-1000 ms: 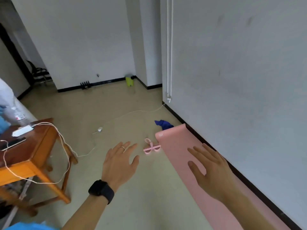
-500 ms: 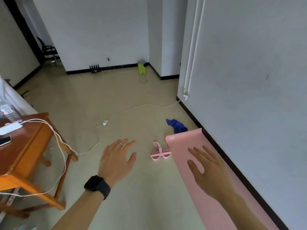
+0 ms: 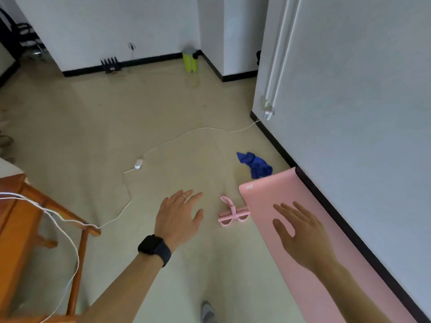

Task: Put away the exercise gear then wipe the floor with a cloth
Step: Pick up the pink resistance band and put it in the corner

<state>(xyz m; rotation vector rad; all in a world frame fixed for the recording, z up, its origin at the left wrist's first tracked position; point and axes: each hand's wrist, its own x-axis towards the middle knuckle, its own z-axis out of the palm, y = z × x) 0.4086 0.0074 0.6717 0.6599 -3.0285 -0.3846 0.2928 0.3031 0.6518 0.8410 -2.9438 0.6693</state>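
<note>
Head view: pink mat (image 3: 326,264) lies flat under the right hand (image 3: 300,231), long axis running away along the wall, "361" corner far. Pink pedal puller (image 3: 233,213) sits crosswise between both hands, touching the mat edge. Blue cloth (image 3: 255,165) crumpled beyond. Left hand (image 3: 178,217) and right both spread, holding nothing.

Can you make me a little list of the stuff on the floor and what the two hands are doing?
Mat: pink mat, unrolled flat along the wall
Exercise toy: pink pull band, on the floor at the mat's left edge
Cloth: blue cloth, crumpled on the floor by the mat's far end
Left hand: left hand open, holding nothing
Right hand: right hand open, holding nothing, seen over the mat
Cable: white cable lying across the floor
Done so far: nothing put away yet
</note>
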